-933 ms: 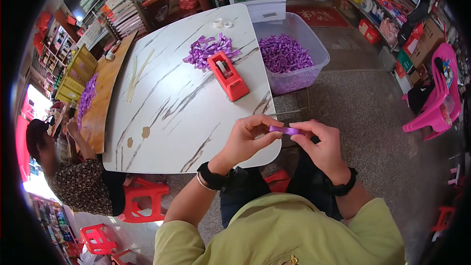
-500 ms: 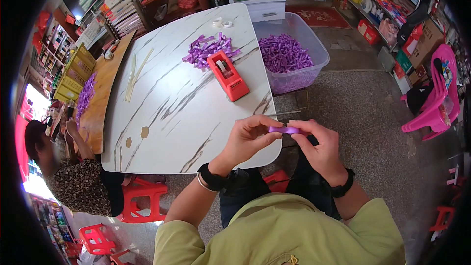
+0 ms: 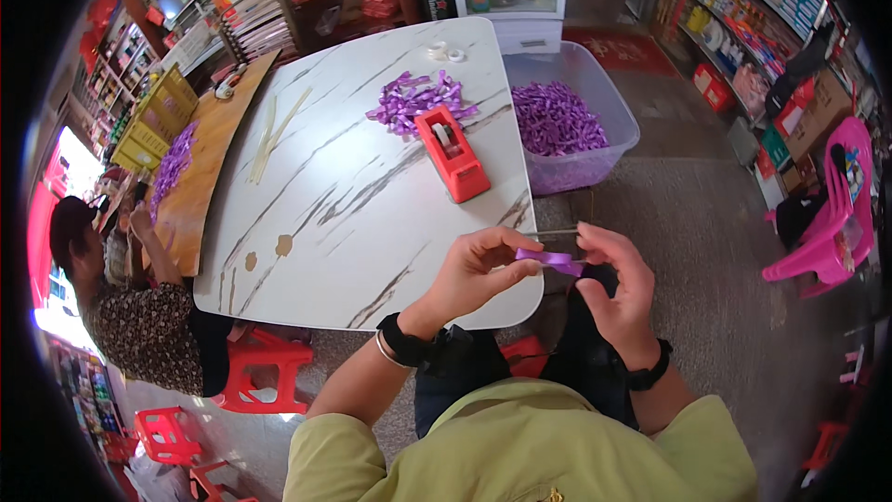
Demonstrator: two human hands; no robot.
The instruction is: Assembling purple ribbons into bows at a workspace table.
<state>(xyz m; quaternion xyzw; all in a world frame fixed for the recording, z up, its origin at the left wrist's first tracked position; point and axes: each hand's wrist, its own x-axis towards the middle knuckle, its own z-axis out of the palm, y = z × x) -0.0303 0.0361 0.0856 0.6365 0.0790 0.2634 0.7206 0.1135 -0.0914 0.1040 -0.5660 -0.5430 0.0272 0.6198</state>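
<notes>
Between thumb and fingers, my left hand point(image 3: 469, 279) pinches a small folded purple ribbon point(image 3: 557, 262) just past the table's near right corner. My right hand point(image 3: 621, 297) is beside the ribbon's free end, thumb and fingers spread apart. Behind the ribbon a thin pale stick point(image 3: 556, 231) juts out by the table edge; where it is fixed cannot be made out. Farther back on the white marbled table point(image 3: 353, 251) stands a red tape dispenser point(image 3: 457, 167), with a heap of purple ribbon pieces point(image 3: 413, 102) behind it.
A clear plastic tub point(image 3: 585, 167) full of purple pieces stands beyond the table's right side. Tape rolls point(image 3: 446, 52) and pale strips point(image 3: 272, 139) lie on the table. At the left, another person point(image 3: 139, 325) sits by a wooden table point(image 3: 209, 167). A pink chair point(image 3: 827, 223) stands far right.
My right hand has let go of the ribbon's right end and its fingers have spread. The ribbon now tilts down to the right. The whole view has shifted slightly.
</notes>
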